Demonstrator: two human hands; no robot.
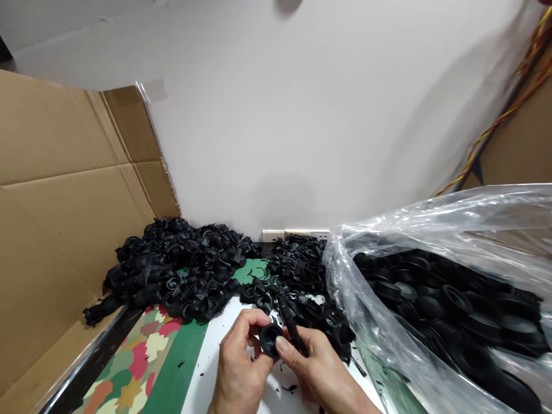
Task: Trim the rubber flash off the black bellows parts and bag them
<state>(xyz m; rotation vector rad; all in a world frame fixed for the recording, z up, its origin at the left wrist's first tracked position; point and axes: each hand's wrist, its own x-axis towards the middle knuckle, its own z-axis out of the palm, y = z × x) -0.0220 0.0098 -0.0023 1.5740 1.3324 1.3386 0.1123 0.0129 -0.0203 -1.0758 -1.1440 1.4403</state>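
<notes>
A round black rubber boot [269, 339], its hollow end facing up, is pinched between the fingers and thumb of my left hand [240, 362]. My right hand [321, 368] is closed around a dark, slender, pen-like tool [288, 323] that points up and away; its tip is hard to make out against the scraps. The right thumb presses on the near right rim of the boot. Both hands are close together over a white strip of the table [207, 374]. Just beyond them lies a heap of black rubber scraps [302, 264].
Ribbed black rubber boots [185, 259] are piled at the left against a cardboard sheet [77, 190]. On the right, a clear plastic bag [351, 287] holds many more black rubber parts [431, 305]. A white wall [276, 115] stands behind, with sockets [319, 234] low down.
</notes>
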